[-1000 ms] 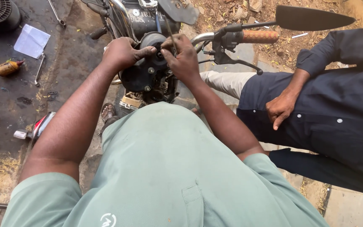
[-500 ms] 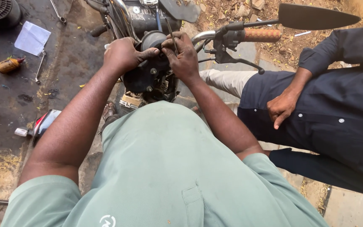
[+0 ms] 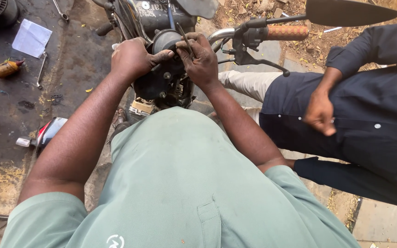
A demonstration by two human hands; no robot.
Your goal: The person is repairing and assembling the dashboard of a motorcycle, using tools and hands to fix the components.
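The headlamp shell (image 3: 161,76) is a rounded black housing, matt and dusty, with small bright screw heads on its back. It sits at the front of a motorcycle, just under both hands. The left hand (image 3: 132,57) lies curled over the shell's left shoulder, fingers wrapped round its rim and thumb stretched toward the middle; this grip is closed on the shell. The right hand (image 3: 203,57) is closed in a pinch on a thin dark tool (image 3: 185,40), a slim straight metal shaft, held between thumb and fingertips just right of the left thumb. The tool's long axis runs up and slightly left from the grip, away from the person; its lower end is hidden in the fingers, so I cannot tell what it touches.

Right of the grip runs a chromed handlebar (image 3: 221,34), smooth and curved, ending in a ribbed orange-brown grip sleeve (image 3: 286,32) with a black lever (image 3: 258,62) below it. Above and right is a flat black mirror (image 3: 345,11). Further right stands another person in a dark buttoned shirt (image 3: 373,119), one hand (image 3: 319,112) loose at the waist. Left of the grip, on the oil-stained concrete floor (image 3: 5,138), lie a white paper (image 3: 31,38) and a thin spanner (image 3: 41,70).
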